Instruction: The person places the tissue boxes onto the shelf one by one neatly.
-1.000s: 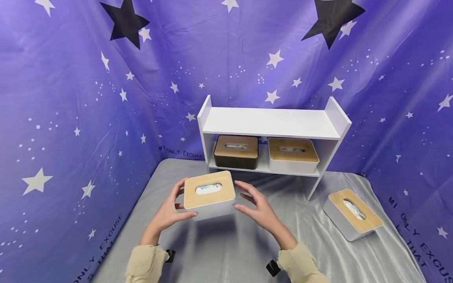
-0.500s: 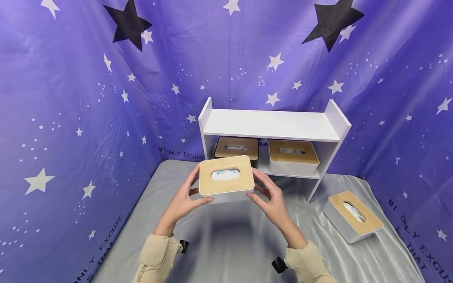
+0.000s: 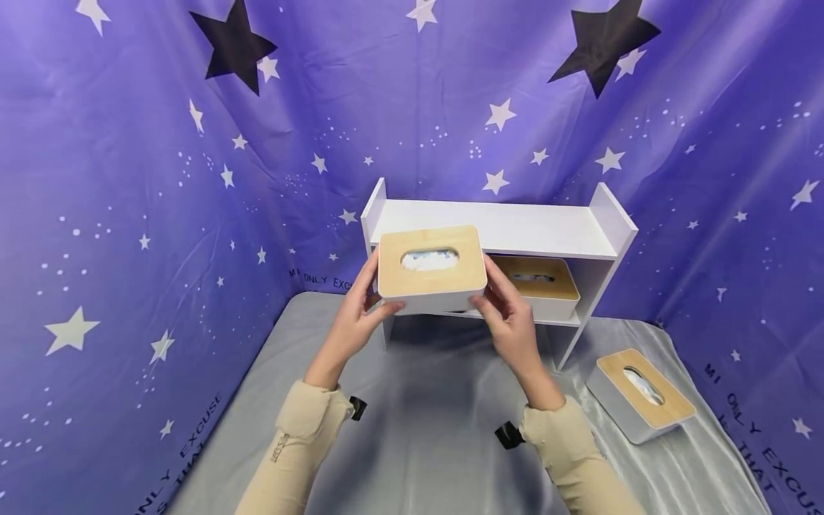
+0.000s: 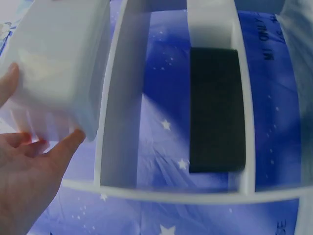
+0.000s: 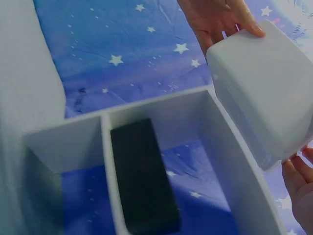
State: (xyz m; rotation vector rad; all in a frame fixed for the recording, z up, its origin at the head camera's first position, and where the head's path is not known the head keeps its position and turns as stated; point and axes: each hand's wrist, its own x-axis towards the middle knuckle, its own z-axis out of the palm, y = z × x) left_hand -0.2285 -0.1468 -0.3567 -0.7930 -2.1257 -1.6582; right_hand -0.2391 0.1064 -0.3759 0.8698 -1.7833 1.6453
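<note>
Between both hands hangs a white tissue box with a light wooden lid and an oval slot showing tissue. My left hand grips its left end, thumb on the near face; my right hand grips the right end likewise. In the head view the box covers the left part of the white shelf. Both wrist views show the box's pale side beside the shelf's upper board. A dark tissue box stands on the lower board, hidden in the head view. Right of it on that board is a white tissue box with a wooden lid.
Another white tissue box with a wooden lid lies angled on the grey cloth, right of the shelf. Purple star-printed curtains enclose the left, back and right. The shelf's upper board has raised end panels.
Both hands have carried the white tissue box up, forward and to the right, from above the cloth to the front of the shelf. My right hand, slightly apart from it at first, now grips it.
</note>
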